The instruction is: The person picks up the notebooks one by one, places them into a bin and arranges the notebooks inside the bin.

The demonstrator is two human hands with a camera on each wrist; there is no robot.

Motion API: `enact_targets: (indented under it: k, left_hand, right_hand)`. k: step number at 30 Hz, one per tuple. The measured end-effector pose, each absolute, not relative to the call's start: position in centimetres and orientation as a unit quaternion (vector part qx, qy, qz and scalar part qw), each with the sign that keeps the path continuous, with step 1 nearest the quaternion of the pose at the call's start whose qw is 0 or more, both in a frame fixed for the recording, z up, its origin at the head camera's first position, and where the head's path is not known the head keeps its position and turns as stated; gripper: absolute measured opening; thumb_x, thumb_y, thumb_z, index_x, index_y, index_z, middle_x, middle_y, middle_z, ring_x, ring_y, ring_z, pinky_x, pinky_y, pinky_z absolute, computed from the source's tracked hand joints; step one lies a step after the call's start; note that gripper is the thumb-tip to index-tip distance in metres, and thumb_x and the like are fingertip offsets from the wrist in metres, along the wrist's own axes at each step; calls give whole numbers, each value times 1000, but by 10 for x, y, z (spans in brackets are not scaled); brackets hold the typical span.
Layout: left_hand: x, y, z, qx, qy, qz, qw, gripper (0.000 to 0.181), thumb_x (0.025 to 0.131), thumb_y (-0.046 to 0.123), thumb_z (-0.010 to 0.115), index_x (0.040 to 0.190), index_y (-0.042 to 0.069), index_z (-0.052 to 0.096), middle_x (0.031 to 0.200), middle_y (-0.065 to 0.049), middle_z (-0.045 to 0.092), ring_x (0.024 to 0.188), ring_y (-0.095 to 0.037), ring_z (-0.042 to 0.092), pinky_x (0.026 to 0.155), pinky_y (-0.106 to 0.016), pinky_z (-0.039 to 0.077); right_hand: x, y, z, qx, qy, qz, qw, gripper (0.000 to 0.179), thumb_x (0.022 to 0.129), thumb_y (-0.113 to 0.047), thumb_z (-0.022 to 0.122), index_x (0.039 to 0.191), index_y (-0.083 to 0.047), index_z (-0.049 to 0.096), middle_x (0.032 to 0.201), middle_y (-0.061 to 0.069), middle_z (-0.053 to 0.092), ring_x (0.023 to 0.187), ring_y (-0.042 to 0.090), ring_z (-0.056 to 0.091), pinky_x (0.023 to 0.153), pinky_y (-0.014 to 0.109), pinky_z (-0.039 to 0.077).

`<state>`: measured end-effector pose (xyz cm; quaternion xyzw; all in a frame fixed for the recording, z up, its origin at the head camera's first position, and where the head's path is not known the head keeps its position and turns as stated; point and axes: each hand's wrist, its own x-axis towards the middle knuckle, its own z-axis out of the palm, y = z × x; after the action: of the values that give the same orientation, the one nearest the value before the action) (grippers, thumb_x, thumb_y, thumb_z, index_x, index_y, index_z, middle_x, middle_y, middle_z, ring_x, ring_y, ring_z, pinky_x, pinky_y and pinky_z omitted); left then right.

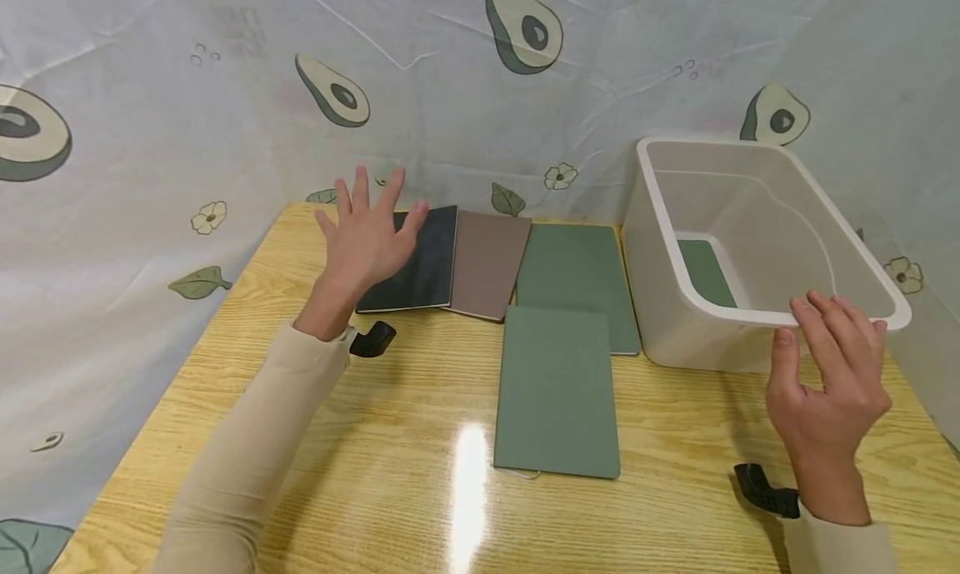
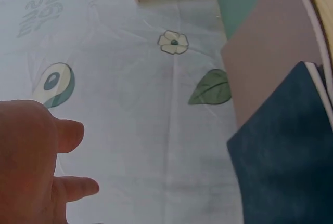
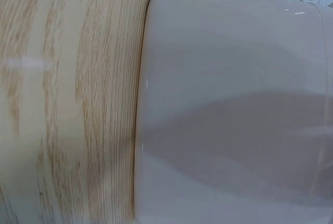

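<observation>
My left hand (image 1: 366,245) hovers with fingers spread over the left part of a dark navy notebook (image 1: 423,266). In the left wrist view, the thumb side of that hand shows at the left, apart from the notebook's corner. A brown notebook (image 1: 487,262) lies partly under the navy one. Beside it is a green notebook (image 1: 573,266), and a second green notebook (image 1: 557,395) overlaps its near edge. My right hand (image 1: 832,374) is at the near rim of a white plastic bin (image 1: 656,224), its extended fingertips overlapping the rim. Another green item (image 1: 705,272) lies flat inside the bin.
The wooden table (image 1: 390,491) meets a cloth backdrop (image 1: 420,82) printed with avocados, leaves and flowers along its far edge. In the right wrist view the bin's outer wall (image 3: 234,68) fills most of the picture. Each wrist wears a black camera mount (image 1: 372,341).
</observation>
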<state>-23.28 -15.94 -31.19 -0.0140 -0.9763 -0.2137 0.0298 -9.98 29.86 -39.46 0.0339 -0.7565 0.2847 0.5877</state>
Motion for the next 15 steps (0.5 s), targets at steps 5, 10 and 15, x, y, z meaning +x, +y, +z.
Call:
enact_targets:
  k: [5,10,15]
  left_hand:
    - [-233,-161,-323,-10,-976,-216,11,73,111,62,31,173,31,10,178,-22,-11,163,-51,-15,119,-85,-6]
    - [-234,-161,-334,-7,-975,-223,-10,72,112,61,30,173,29,9,178,-23,-11,162,-53,-15,118,-87,-4]
    - [-237,-163,-347,2,-970,-241,-36,73,112,61,30,173,29,8,177,-24,-12,161,-56,-14,116,-89,-4]
  right_hand:
    - [-100,299,-395,35,-762,281,582,31,98,-25,69,117,-4,81,122,23,77,125,45,67,126,62,34]
    - [-100,300,-395,34,-763,284,580,30,98,-25,69,117,-4,82,122,23,77,125,45,67,126,62,33]
    - [-100,301,-396,31,-762,286,580,30,97,-24,69,117,-5,82,122,22,77,125,44,68,126,62,33]
